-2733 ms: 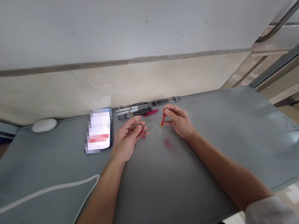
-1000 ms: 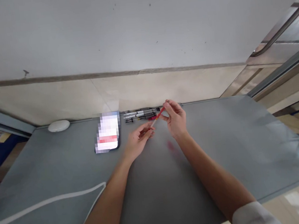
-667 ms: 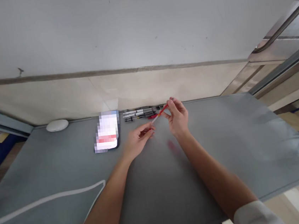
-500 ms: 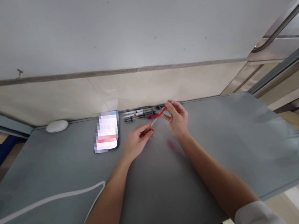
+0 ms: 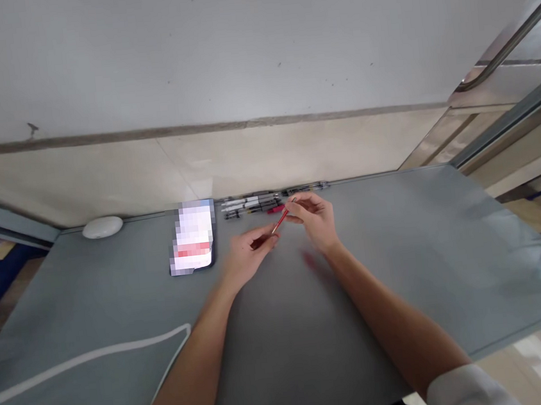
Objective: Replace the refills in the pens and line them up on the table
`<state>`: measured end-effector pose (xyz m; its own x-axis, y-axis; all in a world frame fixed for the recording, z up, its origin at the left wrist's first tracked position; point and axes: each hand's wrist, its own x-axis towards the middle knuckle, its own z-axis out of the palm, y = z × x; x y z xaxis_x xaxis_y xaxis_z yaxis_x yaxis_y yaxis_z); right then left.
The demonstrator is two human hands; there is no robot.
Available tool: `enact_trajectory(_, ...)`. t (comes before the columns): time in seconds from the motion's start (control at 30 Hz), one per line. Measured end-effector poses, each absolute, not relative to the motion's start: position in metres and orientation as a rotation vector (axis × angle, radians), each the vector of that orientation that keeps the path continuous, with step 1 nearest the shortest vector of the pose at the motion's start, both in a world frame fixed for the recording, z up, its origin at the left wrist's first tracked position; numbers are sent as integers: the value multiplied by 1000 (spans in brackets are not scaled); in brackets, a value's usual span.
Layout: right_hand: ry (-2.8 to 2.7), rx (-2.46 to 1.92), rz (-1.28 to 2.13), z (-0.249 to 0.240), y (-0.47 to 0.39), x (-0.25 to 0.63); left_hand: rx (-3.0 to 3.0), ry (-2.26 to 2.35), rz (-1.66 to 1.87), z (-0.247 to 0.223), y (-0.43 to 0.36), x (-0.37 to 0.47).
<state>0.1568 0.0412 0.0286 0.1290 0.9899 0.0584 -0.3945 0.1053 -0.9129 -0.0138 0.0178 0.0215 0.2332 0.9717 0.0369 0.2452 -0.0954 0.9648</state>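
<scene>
Grip closed on the red pen part (image 5: 281, 218) with each hand; right hand (image 5: 317, 222) has moved nearer left hand (image 5: 248, 255).

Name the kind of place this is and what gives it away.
Hard to pin down; perhaps a small work spot in a shop or office: a grey table against a tiled wall, with pens and a phone on it.

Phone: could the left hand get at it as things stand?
Likely yes; only tabletop lies between the left hand and the phone, though that hand is occupied with the red pen part.
</scene>
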Motion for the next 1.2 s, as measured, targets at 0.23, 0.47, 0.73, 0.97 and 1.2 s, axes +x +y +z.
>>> enact_trajectory(0.23,-825,-894,1237,27,41,155,1541,1197,938,23,17,-14)
enact_trajectory(0.47,-794,-909,1186,24,41,150,1587,1247,1004,21,16,-11)
enact_trajectory(0.73,-752,-892,1209,28,42,152,1654,1275,1064,19,17,-8)
enact_trajectory(0.97,-771,-888,1224,28,39,149,1669,1241,1022,20,16,-10)
enact_trajectory(1.2,-757,-890,1168,26,38,145,1753,1267,996,17,16,-11)
